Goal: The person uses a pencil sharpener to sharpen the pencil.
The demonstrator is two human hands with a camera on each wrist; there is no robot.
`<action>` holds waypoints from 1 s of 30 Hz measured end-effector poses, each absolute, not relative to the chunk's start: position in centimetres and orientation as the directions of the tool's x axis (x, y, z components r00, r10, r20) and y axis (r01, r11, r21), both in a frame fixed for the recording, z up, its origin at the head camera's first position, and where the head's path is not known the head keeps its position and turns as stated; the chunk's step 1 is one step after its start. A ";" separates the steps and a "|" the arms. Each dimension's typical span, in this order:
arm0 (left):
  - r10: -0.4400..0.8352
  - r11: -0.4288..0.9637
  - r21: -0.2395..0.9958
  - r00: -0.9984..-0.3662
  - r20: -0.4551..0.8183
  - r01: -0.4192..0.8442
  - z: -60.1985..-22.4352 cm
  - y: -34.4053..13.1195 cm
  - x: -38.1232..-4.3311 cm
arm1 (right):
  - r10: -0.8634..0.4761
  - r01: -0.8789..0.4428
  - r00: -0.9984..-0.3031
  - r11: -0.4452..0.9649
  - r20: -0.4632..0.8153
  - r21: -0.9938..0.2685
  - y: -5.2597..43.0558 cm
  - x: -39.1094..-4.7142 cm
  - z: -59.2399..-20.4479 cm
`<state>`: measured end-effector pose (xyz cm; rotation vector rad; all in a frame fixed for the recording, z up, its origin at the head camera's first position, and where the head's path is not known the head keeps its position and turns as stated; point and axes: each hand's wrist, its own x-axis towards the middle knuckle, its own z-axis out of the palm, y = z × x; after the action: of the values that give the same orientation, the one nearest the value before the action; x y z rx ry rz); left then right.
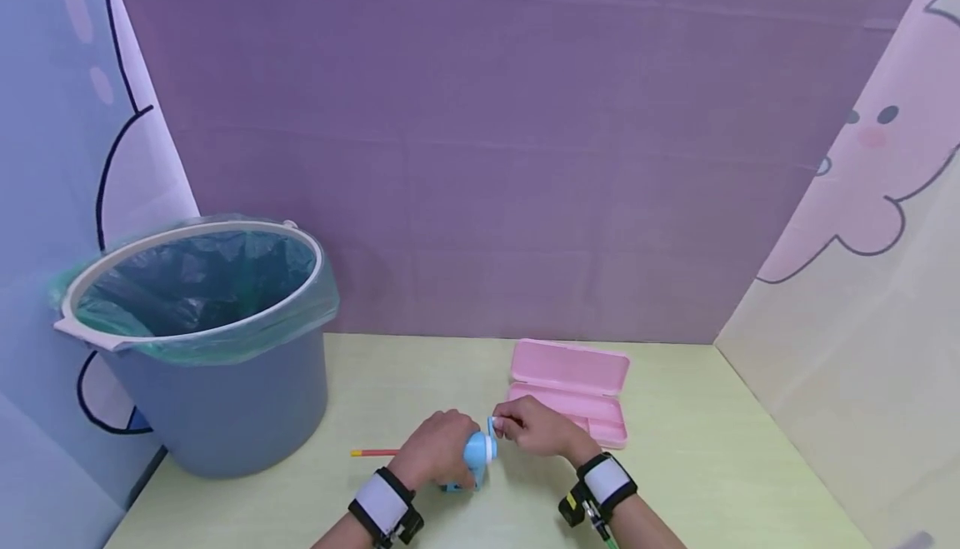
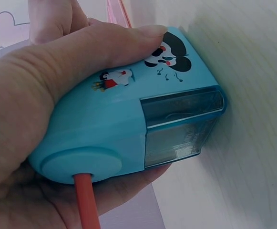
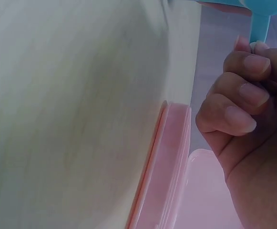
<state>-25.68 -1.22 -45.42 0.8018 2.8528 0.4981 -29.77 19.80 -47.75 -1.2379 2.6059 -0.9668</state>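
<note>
A blue crank pencil sharpener [image 2: 114,119] with cartoon stickers and a clear shavings drawer [image 2: 181,129] is gripped by my left hand [image 1: 442,449], thumb across its top. A red pencil [image 2: 87,200] sticks out of the hole in its round front; in the head view the pencil's yellow end points left. My right hand [image 1: 540,428] pinches the small knob of the crank handle [image 3: 259,28] on the sharpener's other side. The pencil's tip inside the sharpener is hidden.
An open pink pencil case [image 1: 570,366] lies just behind my right hand. To the left stands a large grey-blue bin [image 1: 247,407] lined with a green bag. A purple backdrop [image 1: 480,157] closes off the back of the pale table [image 1: 720,466].
</note>
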 end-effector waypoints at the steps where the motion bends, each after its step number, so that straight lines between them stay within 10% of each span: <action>1: 0.532 0.800 0.349 -0.846 -0.035 0.489 -45.5 -1.2 -25.6 | -0.729 -0.670 -0.661 0.467 0.178 -0.577 19.8 -29.8 -47.8; 30: 0.544 0.788 0.346 -0.839 -0.005 0.508 -45.5 -1.3 -25.5 | -0.718 -0.667 -0.688 0.566 0.108 -0.484 19.6 -29.7 -49.0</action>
<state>-25.49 -1.30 -45.53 0.8470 2.8713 0.5109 -29.72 19.62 -49.01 -1.1924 2.6899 -0.7664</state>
